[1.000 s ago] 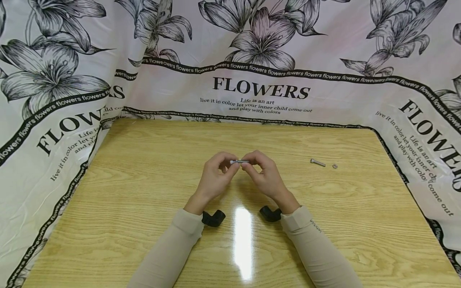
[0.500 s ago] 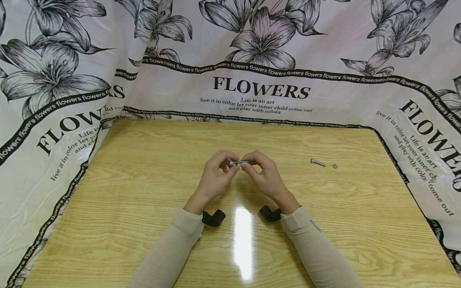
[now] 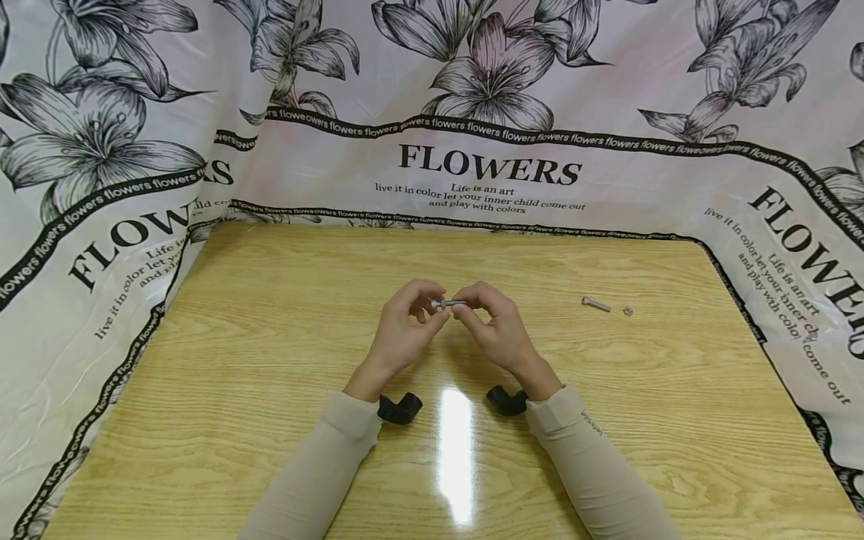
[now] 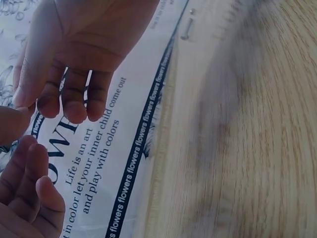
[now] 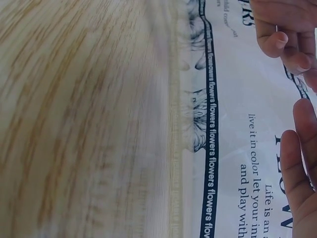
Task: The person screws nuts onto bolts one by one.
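Observation:
In the head view, a silver bolt (image 3: 457, 303) is held level between the two hands above the table, its head to the left. My right hand (image 3: 496, 322) pinches the threaded end between thumb and forefinger. The thumb and forefinger of my left hand (image 3: 405, 330) curl round a small nut (image 3: 443, 304) near the bolt head, with a slight gap showing around it. Both wrist views show the fingers from below: the right hand (image 4: 84, 54) and left hand (image 4: 29, 183) in the left wrist view. The bolt is hidden there behind fingers.
A second bolt (image 3: 596, 304) and a loose nut (image 3: 628, 310) lie on the wooden table (image 3: 270, 337) to the right. A flower-printed cloth (image 3: 486, 169) stands behind the table and along both sides. Black curved pieces (image 3: 401, 409) sit at the wrists.
My left forefinger and thumb move slightly around the nut and now stand a little wider apart. My right hand keeps its pinch and place. The second bolt and loose nut stay still.

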A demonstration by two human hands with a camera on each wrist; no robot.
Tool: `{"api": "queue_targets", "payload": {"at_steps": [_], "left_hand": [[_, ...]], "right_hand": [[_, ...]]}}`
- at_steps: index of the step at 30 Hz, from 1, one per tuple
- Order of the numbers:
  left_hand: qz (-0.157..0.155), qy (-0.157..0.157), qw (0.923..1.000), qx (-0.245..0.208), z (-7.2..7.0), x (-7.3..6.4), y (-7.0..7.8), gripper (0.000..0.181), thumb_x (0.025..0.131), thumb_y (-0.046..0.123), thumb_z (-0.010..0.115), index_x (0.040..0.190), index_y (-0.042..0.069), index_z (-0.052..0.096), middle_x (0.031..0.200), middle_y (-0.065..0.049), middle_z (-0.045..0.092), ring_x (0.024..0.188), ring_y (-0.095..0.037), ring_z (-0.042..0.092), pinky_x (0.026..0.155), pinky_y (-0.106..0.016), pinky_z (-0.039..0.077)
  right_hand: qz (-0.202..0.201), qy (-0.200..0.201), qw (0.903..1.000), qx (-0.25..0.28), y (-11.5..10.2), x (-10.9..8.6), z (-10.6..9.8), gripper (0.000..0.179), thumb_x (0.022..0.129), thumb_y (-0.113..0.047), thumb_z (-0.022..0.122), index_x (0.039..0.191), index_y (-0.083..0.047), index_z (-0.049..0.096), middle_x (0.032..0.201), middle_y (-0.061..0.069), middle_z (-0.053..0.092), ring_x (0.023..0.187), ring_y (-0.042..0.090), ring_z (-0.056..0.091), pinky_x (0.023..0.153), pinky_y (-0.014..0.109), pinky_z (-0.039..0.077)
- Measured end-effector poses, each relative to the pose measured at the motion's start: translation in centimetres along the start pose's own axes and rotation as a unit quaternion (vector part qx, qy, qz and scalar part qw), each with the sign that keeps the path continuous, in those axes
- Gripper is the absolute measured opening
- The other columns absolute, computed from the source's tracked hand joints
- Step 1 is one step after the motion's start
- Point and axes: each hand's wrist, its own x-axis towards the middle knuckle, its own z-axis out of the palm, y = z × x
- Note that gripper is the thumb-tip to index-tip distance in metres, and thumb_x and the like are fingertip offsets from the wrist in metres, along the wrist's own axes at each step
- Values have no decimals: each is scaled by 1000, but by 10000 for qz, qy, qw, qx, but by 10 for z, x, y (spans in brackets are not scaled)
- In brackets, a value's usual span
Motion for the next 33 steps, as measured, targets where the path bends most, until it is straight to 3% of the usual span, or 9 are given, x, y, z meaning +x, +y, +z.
{"api": "queue_targets", "payload": {"at_steps": [3, 7, 12, 17, 22, 26, 30, 33], "left_hand": [[46, 1, 10000, 53, 1, 0, 0, 20, 87, 1, 68, 107, 2, 63, 101, -11, 62, 81, -25, 56, 65, -42, 46], [-254, -71, 9995, 161, -1, -1, 0, 11, 93, 13, 64, 102, 8, 65, 99, -4, 62, 83, -17, 54, 67, -36, 45], [-526, -124, 9984, 194, -2, -1, 0, 16, 95, 23, 61, 103, 10, 66, 100, -1, 62, 85, -14, 55, 70, -35, 46], [-268, -58, 9996, 10, -1, 1, 1, 22, 90, 10, 67, 110, 3, 61, 102, -9, 62, 83, -20, 56, 68, -37, 47], [-17, -38, 10000, -8, -2, 1, 19, 17, 89, -3, 63, 105, -7, 61, 102, -18, 62, 82, -28, 55, 66, -37, 45], [-205, -99, 9997, -18, -4, 0, 36, 10, 91, -2, 60, 101, -6, 62, 99, -17, 62, 83, -29, 55, 68, -35, 45], [-428, -135, 9990, 12, -4, 0, 40, 10, 93, 2, 59, 101, -4, 63, 99, -16, 62, 85, -29, 54, 69, -35, 45], [-396, -109, 9992, -17, -5, 0, 40, 15, 92, 3, 61, 105, -4, 61, 99, -16, 62, 84, -28, 55, 69, -36, 45]], "right_hand": [[41, 0, 10000, 18, 0, 0, 0, 13, 87, 14, 58, 97, 6, 60, 92, 16, 62, 81, 26, 60, 73, 33, 50], [79, 5, 9999, 65, 0, 0, 0, 13, 87, 14, 58, 97, 6, 60, 92, 15, 61, 82, 26, 60, 73, 34, 50], [38, 18, 10000, 82, 1, 1, 0, 13, 87, 14, 58, 97, 6, 60, 91, 15, 61, 81, 25, 59, 74, 37, 50], [61, 42, 9999, 80, 2, 1, 0, 12, 87, 14, 59, 96, 6, 60, 91, 15, 62, 83, 23, 60, 75, 38, 51], [24, 74, 9999, 84, 3, 0, 1, 12, 87, 14, 58, 96, 6, 60, 91, 15, 62, 82, 23, 60, 73, 37, 51], [-50, 98, 9999, 87, 4, -1, 1, 13, 87, 16, 58, 96, 6, 59, 88, 15, 61, 79, 24, 60, 73, 33, 51], [-126, 104, 9998, 79, 4, -2, 0, 15, 87, 16, 57, 96, 5, 59, 87, 15, 61, 77, 25, 60, 71, 32, 51], [-157, 98, 9998, 78, 4, -1, 1, 15, 87, 16, 58, 96, 5, 60, 88, 14, 61, 78, 25, 60, 71, 35, 51]]}}
